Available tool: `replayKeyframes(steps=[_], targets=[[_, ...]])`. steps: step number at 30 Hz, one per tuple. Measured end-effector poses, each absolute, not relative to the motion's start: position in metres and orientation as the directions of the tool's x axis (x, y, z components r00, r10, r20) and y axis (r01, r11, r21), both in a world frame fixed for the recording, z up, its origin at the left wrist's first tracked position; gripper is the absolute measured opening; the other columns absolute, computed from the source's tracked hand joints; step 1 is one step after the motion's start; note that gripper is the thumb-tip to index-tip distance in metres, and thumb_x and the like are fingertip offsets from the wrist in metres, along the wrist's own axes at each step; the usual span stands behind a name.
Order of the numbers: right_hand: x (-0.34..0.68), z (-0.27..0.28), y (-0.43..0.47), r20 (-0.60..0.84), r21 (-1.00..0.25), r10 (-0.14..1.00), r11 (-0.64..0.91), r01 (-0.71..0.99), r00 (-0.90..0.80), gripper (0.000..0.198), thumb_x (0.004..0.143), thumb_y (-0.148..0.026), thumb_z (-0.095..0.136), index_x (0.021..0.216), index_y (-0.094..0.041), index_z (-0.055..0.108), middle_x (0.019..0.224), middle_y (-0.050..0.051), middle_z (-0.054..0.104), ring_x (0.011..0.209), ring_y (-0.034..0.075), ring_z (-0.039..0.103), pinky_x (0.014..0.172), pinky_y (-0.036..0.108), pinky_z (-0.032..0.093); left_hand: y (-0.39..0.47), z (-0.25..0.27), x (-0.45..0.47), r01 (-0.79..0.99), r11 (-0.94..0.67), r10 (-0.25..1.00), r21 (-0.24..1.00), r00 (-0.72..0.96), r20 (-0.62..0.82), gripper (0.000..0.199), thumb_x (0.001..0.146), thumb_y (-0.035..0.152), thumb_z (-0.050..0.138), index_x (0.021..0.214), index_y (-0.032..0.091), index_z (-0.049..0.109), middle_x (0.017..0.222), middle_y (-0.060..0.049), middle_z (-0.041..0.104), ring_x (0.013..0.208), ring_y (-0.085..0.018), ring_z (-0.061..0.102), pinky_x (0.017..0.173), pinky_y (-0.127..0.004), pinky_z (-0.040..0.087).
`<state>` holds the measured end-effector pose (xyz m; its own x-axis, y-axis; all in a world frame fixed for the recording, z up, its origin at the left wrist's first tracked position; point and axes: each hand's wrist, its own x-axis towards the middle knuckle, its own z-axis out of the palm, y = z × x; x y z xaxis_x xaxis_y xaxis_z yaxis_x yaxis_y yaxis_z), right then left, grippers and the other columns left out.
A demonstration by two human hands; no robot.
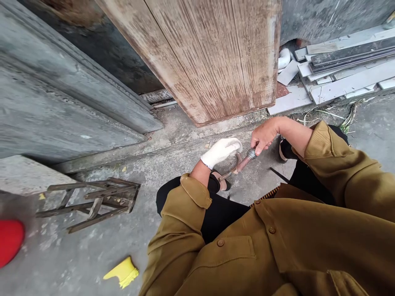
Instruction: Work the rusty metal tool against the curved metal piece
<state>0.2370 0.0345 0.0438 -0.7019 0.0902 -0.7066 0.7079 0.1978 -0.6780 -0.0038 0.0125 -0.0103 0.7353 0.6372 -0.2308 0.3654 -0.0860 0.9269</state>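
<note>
Fingers of the bare right hand [264,136] are curled tight around the upper end of a rusty metal rod [239,165], which slants down over the concrete floor [173,160]. Gloved in white, the left hand [221,151] closes loosely on the rod's middle, fingers bent. Both hands work just before the weathered wooden door [216,57], above the person's knees.

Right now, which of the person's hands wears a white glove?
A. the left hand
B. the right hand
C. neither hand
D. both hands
A: the left hand is covered by a white glove, while the right hand is bare and closed on the rusty tool.
</note>
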Motion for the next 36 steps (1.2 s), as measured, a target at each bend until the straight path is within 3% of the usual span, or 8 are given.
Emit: replayKeyframes(steps=[4,7,12,20,24,28,31,36], targets=[[0.253,0.06,0.04,-0.36,-0.917,0.432,0.001,0.399,-0.827,0.047,0.086,-0.062,0.064,0.091,-0.016,0.063,0.067,-0.003,0.057,0.055,0.007,0.047,0.055,0.022,0.036,0.013,-0.012,-0.003,0.135,0.138,0.662,0.981,0.725,-0.193,0.045,0.089,0.055,0.059,0.086,0.011,0.065,0.058,0.003,0.049,0.051,-0.009,0.045,0.057,-0.024,0.043],[0.26,0.06,0.048,-0.208,-0.961,0.817,-0.069,0.268,-0.537,0.049,0.092,-0.066,0.051,0.095,-0.018,0.059,0.065,-0.002,0.054,0.052,0.008,0.041,0.05,0.023,0.034,0.01,-0.011,0.001,0.001,0.185,0.733,0.983,0.666,-0.139,0.044,0.092,0.054,0.057,0.087,0.011,0.066,0.053,0.004,0.041,0.051,-0.009,0.046,0.056,-0.023,0.043],[0.254,0.045,0.056,-0.293,-0.856,0.929,-0.151,0.494,-0.225,0.05,0.096,-0.065,0.042,0.093,-0.019,0.059,0.065,0.003,0.055,0.056,0.014,0.045,0.052,0.028,0.037,0.005,-0.007,0.008,0.108,0.162,0.659,0.981,0.728,-0.189,0.037,0.091,0.047,0.06,0.089,0.011,0.068,0.062,0.001,0.052,0.05,-0.008,0.044,0.052,-0.022,0.038],[0.251,0.042,0.054,-0.53,-0.257,0.778,0.23,0.939,-0.336,0.037,0.091,-0.049,0.06,0.094,-0.013,0.071,0.088,0.014,0.067,0.079,0.022,0.059,0.067,0.032,0.038,0.005,0.008,0.003,0.364,0.003,0.509,0.931,0.801,-0.315,0.032,0.089,0.04,0.056,0.084,0.012,0.071,0.063,0.0,0.055,0.049,-0.006,0.039,0.048,-0.02,0.03],[0.25,0.038,0.044,-0.801,-0.434,0.317,0.275,0.858,-0.507,0.036,0.087,-0.05,0.064,0.084,-0.015,0.068,0.064,0.002,0.059,0.057,0.013,0.051,0.061,0.029,0.037,0.012,0.018,-0.011,0.347,0.031,0.527,0.938,0.792,-0.31,0.032,0.084,0.042,0.061,0.083,0.011,0.071,0.067,-0.002,0.059,0.048,-0.006,0.039,0.047,-0.021,0.03],[0.24,0.048,0.031,-0.649,-0.756,0.028,0.091,0.648,-0.76,0.04,0.083,-0.055,0.069,0.082,-0.015,0.064,0.061,-0.004,0.054,0.051,0.007,0.045,0.055,0.023,0.036,0.019,0.016,-0.016,0.299,0.072,0.679,0.952,0.684,-0.266,0.031,0.08,0.041,0.065,0.081,0.011,0.067,0.062,0.0,0.056,0.047,-0.007,0.04,0.046,-0.021,0.031],[0.24,0.06,0.031,-0.386,-0.914,0.348,-0.015,0.407,-0.854,0.043,0.083,-0.059,0.068,0.084,-0.016,0.062,0.065,-0.003,0.057,0.053,0.007,0.047,0.053,0.021,0.036,0.021,0.004,-0.01,0.241,0.055,0.806,0.969,0.562,-0.186,0.03,0.081,0.042,0.065,0.081,0.012,0.065,0.06,0.001,0.054,0.049,-0.008,0.043,0.049,-0.022,0.034],[0.253,0.054,0.048,-0.241,-0.947,0.874,-0.117,0.299,-0.421,0.043,0.094,-0.06,0.052,0.088,-0.018,0.058,0.062,-0.001,0.053,0.051,0.009,0.039,0.047,0.022,0.032,0.017,-0.01,-0.003,0.15,0.139,0.718,0.979,0.666,-0.204,0.039,0.089,0.05,0.06,0.086,0.012,0.066,0.055,0.002,0.05,0.047,-0.008,0.042,0.049,-0.023,0.034]])
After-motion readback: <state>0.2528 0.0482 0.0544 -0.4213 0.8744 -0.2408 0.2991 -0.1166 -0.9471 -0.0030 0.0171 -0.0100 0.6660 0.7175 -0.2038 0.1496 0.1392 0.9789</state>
